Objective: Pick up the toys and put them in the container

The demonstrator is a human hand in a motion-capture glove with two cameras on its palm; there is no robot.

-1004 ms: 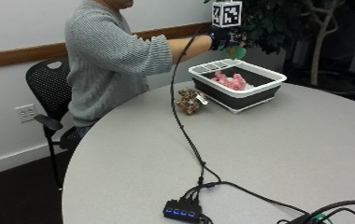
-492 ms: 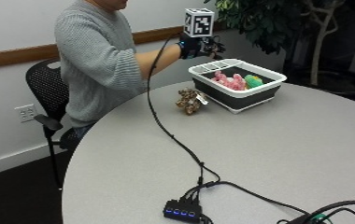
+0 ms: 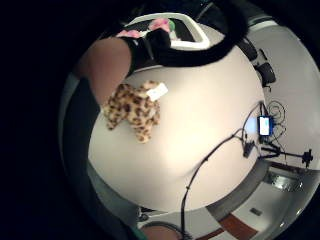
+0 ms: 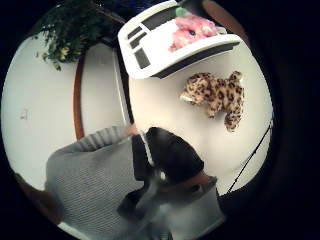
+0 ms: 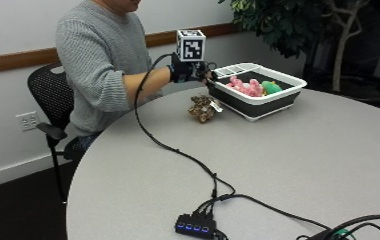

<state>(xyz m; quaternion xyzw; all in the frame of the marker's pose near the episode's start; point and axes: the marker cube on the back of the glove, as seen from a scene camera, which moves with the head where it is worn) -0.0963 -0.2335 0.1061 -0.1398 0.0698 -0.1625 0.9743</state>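
Right hand (image 5: 189,71): gloved, raised above the counter (image 5: 256,165), beside the container's near corner; fingers (image 5: 206,75) loosely curled, holding nothing.
Leopard toy (image 5: 203,107): spotted plush with a white tag, lying on the counter just below the fingers, apart from them; close beside the container's outer wall, not inside. Seen from the thumb side palm view (image 4: 216,95) and the little finger side palm view (image 3: 132,110) resting on the bare counter.
Container (image 5: 280,95): white-rimmed, dark-walled tub just past the fingers, standing on the counter.
Pink toy (image 5: 246,86): plush lying inside the container, beyond the fingers.
Green toy (image 5: 270,87): inside the container, touching the pink toy on the side farther from the fingers.
Plant (image 5: 290,25): leafy, behind the container, well apart from the fingers.
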